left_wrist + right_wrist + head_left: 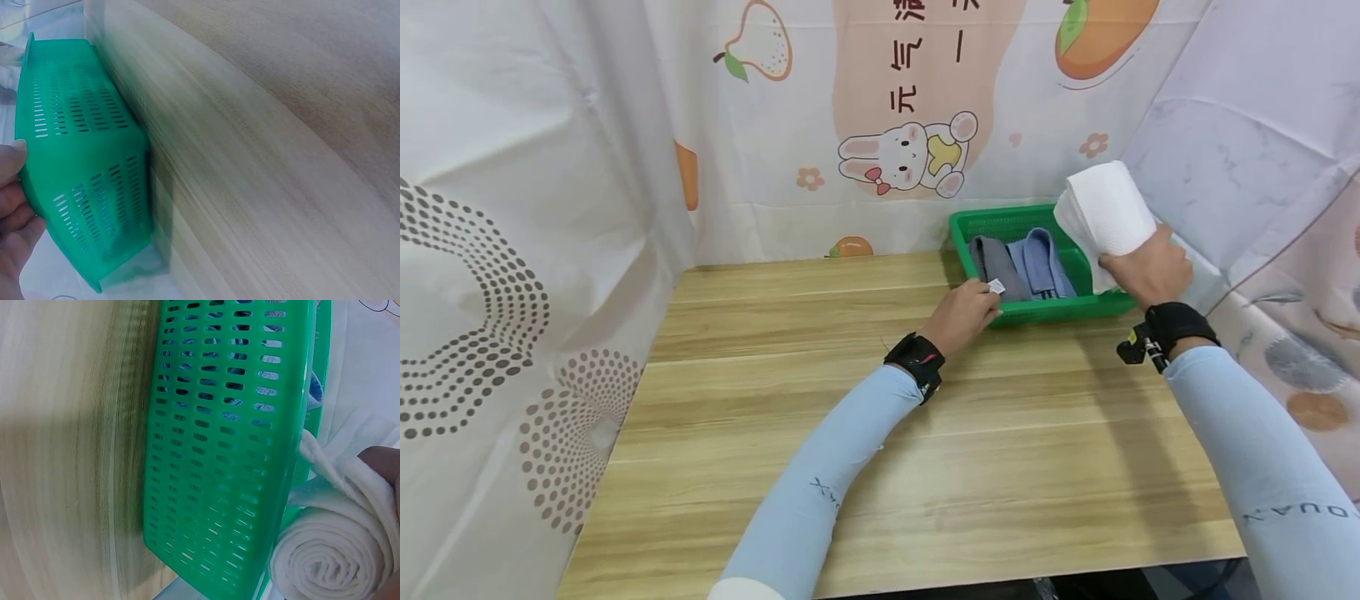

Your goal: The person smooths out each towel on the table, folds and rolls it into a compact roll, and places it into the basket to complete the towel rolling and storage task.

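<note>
A green plastic basket (1060,311) stands at the far right of the table. My left hand (964,315) grips its front left corner; in the left wrist view the thumb and curled fingers (15,212) are at the rim. Just beyond those fingers shows a small white tag (996,287). My right hand (1152,265) holds a rolled white towel (1108,208) over the basket's right end. Seen from the right wrist, the towel's spiral end (325,562) is beside the rim. Inside the basket lie a folded grey cloth (1002,268) and a folded blue cloth (1041,262).
The wooden table (805,400) extends left and toward me from the basket. A printed curtain (760,158) hangs behind it, and a marbled white sheet (1240,142) closes off the right side. The table's front edge runs along the bottom of the head view.
</note>
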`<state>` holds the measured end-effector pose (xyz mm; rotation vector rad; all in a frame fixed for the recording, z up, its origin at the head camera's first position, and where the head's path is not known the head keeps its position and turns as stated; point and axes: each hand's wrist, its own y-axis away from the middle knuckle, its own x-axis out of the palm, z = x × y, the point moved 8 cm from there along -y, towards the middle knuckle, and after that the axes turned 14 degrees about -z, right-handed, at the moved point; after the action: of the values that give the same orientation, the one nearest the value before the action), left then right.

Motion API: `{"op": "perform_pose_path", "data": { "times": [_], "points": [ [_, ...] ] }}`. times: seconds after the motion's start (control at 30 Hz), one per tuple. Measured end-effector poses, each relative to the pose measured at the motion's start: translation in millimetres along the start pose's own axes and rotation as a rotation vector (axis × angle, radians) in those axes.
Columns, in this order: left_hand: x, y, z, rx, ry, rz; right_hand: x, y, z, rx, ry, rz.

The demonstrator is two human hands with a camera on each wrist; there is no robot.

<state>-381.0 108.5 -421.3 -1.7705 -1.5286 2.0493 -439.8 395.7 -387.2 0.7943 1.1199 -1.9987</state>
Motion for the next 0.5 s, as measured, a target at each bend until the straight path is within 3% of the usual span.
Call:
{"op": "perform_pose_path", "data": {
  "times": [0.5],
  "points": [
    [1.6, -0.5, -1.3, 0.001, -0.001, 0.004, 6.5, -1.9, -5.3, -0.011, -0.044, -0.035]
  ]
}}
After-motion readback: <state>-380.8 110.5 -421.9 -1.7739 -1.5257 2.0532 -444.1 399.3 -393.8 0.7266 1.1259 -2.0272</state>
